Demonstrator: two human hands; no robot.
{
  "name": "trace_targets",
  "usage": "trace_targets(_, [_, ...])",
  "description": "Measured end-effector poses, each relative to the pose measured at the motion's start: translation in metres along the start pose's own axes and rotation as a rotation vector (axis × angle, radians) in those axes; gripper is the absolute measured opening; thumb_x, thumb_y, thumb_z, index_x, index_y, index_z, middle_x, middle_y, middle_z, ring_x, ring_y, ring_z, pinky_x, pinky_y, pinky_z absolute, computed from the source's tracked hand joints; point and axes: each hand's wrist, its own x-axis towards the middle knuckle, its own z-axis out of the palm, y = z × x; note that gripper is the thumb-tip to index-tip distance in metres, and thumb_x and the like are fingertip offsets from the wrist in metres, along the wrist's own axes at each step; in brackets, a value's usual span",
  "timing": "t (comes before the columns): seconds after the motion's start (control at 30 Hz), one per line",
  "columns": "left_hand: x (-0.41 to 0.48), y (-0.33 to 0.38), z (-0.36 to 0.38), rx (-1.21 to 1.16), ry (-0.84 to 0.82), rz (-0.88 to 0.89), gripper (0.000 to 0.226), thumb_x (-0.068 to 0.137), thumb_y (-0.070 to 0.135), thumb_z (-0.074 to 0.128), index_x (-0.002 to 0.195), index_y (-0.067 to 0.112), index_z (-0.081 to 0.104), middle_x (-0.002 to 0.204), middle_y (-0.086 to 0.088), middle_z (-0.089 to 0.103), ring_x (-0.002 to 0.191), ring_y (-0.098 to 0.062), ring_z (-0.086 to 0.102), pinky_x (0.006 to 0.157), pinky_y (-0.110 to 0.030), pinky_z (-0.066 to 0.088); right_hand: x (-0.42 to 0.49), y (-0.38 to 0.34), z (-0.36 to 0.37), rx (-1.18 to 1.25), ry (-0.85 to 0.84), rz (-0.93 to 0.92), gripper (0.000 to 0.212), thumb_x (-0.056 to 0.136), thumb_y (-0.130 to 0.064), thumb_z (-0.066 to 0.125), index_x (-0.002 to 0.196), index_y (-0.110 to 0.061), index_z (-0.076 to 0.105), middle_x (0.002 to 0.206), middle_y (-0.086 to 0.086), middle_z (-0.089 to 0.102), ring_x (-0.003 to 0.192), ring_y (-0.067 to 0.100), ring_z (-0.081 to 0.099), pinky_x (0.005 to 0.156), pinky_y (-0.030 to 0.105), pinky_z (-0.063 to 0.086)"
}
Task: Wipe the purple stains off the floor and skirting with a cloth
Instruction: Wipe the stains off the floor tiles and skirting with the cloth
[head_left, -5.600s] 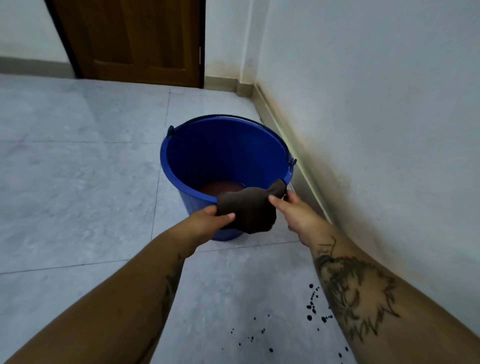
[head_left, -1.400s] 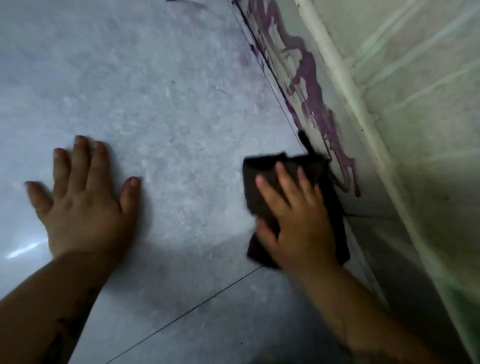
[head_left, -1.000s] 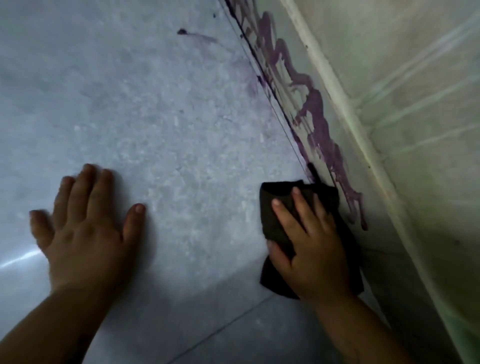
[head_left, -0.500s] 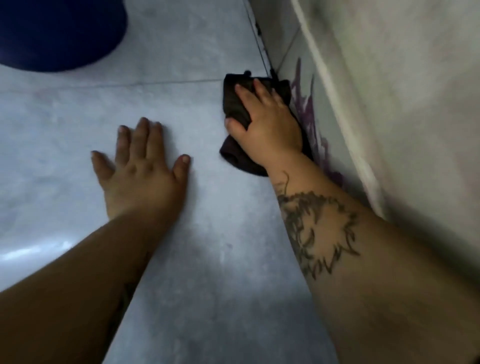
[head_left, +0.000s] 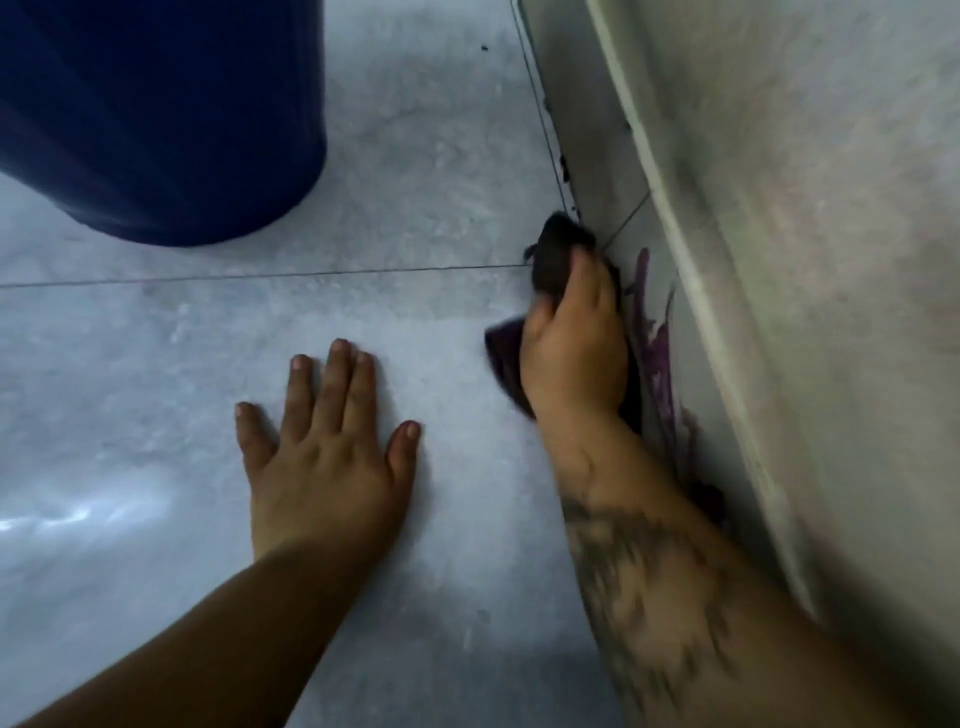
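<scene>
Head view: right hand (head_left: 569, 358) grips a dark cloth (head_left: 553, 254) bunched against the skirting (head_left: 618, 208), beside purple stains (head_left: 657, 358). Left hand (head_left: 324, 457) lies open, fingers spread flat on the grey floor (head_left: 415, 171), near a blue bucket (head_left: 156, 114).

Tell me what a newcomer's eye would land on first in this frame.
Probably the purple stains streaked down the skirting on the right, where the right hand presses a dark cloth into the corner with the floor. Next, the left hand spread flat on the tiles, and the dark blue bucket at upper left.
</scene>
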Motion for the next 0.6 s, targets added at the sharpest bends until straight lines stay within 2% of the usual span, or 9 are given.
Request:
trace_targets(0.07, [0.000,0.000,0.002,0.001,0.000,-0.002,0.071,0.090,0.065,-0.007,0.151,0.031,-0.020,0.159,0.010,-0.023,0.146,-0.014,-0.025,0.118,-0.053,-0.009,0.047,-0.022,0.022,0.071,-0.015,0.071,0.054,0.096,-0.022,0.049,0.147,-0.013,0.036,0.154,0.011,0.037,0.136,0.029,0.041,0.109,0.037,0.037])
trace_targets(0.1, [0.000,0.000,0.002,-0.001,0.000,0.000,0.071,0.090,0.065,-0.008,0.151,0.031,-0.020,0.159,0.010,-0.024,0.146,-0.014,-0.026,0.118,-0.053,-0.009,0.064,-0.030,0.029,0.041,-0.065,0.046,0.052,0.096,-0.023,0.047,0.146,-0.015,0.038,0.153,0.010,0.038,0.136,0.028,0.040,0.111,0.037,0.036])
trace_targets(0.23, [0.002,-0.002,0.001,-0.002,-0.016,0.000,0.069,0.091,0.064,-0.007,0.150,0.031,-0.023,0.157,0.011,-0.028,0.145,-0.014,-0.028,0.117,-0.053,-0.011,0.043,-0.031,0.021,-0.177,-0.255,-0.248,0.046,0.085,-0.026,0.048,0.129,-0.017,0.057,0.139,0.011,0.051,0.124,0.034,0.047,0.101,0.043,0.043])
trace_targets(0.4, [0.000,0.000,-0.004,-0.011,-0.039,-0.010,0.070,0.089,0.064,-0.009,0.149,0.030,-0.025,0.153,0.011,-0.036,0.144,-0.016,-0.031,0.116,-0.052,-0.014,-0.088,0.021,-0.035,-0.292,-0.188,-0.273,0.047,0.077,-0.032,0.047,0.121,-0.023,0.058,0.131,0.010,0.055,0.112,0.034,0.049,0.088,0.045,0.050])
trace_targets(0.47, [0.001,0.001,-0.005,-0.010,-0.038,-0.015,0.070,0.089,0.064,-0.009,0.149,0.031,-0.025,0.153,0.011,-0.036,0.144,-0.015,-0.031,0.116,-0.051,-0.016,-0.081,0.029,-0.032,-0.305,-0.165,-0.252,0.047,0.078,-0.030,0.050,0.123,-0.021,0.058,0.130,0.013,0.055,0.109,0.035,0.050,0.087,0.046,0.050])
trace_targets(0.53, [0.002,0.002,-0.005,-0.002,-0.043,-0.012,0.070,0.089,0.064,-0.009,0.148,0.031,-0.026,0.154,0.011,-0.035,0.144,-0.015,-0.031,0.115,-0.050,-0.017,-0.042,0.015,-0.020,-0.321,-0.140,-0.231,0.049,0.081,-0.028,0.054,0.128,-0.020,0.058,0.134,0.015,0.053,0.113,0.038,0.049,0.092,0.045,0.046])
trace_targets(0.6, [0.001,0.002,-0.005,0.004,-0.049,-0.014,0.070,0.088,0.065,-0.010,0.147,0.032,-0.028,0.154,0.011,-0.035,0.143,-0.014,-0.033,0.115,-0.049,-0.019,0.000,-0.007,-0.010,-0.332,-0.205,-0.200,0.047,0.084,-0.027,0.055,0.132,-0.024,0.055,0.138,0.013,0.049,0.118,0.037,0.046,0.095,0.042,0.042])
